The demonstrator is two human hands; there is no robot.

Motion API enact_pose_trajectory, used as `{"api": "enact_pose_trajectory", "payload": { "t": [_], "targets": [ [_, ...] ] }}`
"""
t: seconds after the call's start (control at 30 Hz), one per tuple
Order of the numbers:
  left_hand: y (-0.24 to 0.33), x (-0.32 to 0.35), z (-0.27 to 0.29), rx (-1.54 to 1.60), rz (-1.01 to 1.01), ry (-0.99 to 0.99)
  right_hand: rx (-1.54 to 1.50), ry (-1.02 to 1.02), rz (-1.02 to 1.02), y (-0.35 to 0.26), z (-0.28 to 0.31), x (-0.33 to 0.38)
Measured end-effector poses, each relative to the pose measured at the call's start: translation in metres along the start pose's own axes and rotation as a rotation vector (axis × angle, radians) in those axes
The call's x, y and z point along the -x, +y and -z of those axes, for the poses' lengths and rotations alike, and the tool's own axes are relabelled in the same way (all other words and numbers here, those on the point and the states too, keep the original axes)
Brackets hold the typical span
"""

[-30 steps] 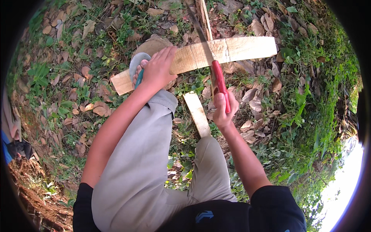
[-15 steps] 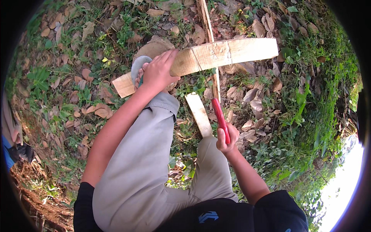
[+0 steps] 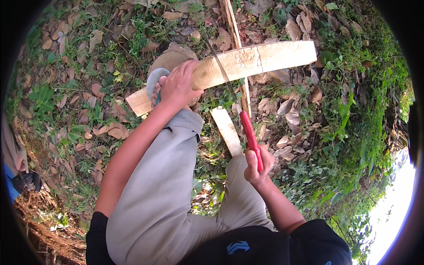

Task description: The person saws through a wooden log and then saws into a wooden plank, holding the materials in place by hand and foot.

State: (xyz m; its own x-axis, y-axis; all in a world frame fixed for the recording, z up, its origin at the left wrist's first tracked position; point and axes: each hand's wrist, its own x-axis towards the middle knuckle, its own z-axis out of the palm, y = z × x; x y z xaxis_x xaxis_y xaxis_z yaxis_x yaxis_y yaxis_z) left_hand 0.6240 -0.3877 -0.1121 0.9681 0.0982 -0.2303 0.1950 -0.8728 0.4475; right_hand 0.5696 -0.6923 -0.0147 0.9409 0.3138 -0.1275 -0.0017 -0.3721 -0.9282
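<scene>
While the right hand (image 3: 258,163) wraps tightly round a red handle (image 3: 251,134), everything else lies ahead of it or to its left. Item: one hand saw, its long dark blade (image 3: 226,80) slanting forward and left across the plank. Item: one plank (image 3: 274,57), pale, lying crosswise beyond the knees. Item: left hand (image 3: 178,84), palm down on the plank just left of the blade, fingers stretched across its width; whether they clamp the edges or only press, cannot tell. Item: one grey sandal (image 3: 154,81), worn, set over the plank beside that hand. Item: one round brown stump (image 3: 174,57), at the plank's far side. Item: one narrow wood strip (image 3: 230,24), running under the plank. Item: one short board (image 3: 226,128), near the right knee. Ground: dry leaves, green plants.

Step, as judged: sawing across the plank. Next move, as judged: calls for a straight forward push, plank held firm, left fingers clear of the teeth.
</scene>
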Motion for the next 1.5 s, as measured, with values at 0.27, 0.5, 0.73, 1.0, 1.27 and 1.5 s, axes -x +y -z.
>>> {"api": "enact_pose_trajectory", "payload": {
  "t": [0.27, 0.5, 0.73, 1.0, 1.27, 1.5],
  "targets": [
    [0.001, 0.002, 0.001, -0.009, -0.015, 0.015, -0.012, 0.035, -0.019, 0.007, -0.003, 0.014],
    [0.000, 0.003, 0.000, 0.001, -0.032, 0.049, 0.013, 0.022, 0.021, 0.006, -0.009, 0.007],
    [-0.001, 0.002, -0.005, 0.027, -0.021, 0.035, 0.066, 0.007, 0.078, 0.014, -0.006, -0.001],
    [-0.001, 0.005, -0.001, 0.000, -0.037, 0.043, 0.014, -0.019, -0.018, 0.021, 0.003, 0.021],
    [0.001, -0.001, -0.001, -0.052, -0.029, 0.037, 0.058, -0.069, -0.112, -0.065, -0.035, -0.079],
    [-0.002, -0.001, -0.007, -0.025, -0.115, 0.090, 0.005, -0.079, -0.173, -0.055, -0.011, -0.060]
  ]
}}
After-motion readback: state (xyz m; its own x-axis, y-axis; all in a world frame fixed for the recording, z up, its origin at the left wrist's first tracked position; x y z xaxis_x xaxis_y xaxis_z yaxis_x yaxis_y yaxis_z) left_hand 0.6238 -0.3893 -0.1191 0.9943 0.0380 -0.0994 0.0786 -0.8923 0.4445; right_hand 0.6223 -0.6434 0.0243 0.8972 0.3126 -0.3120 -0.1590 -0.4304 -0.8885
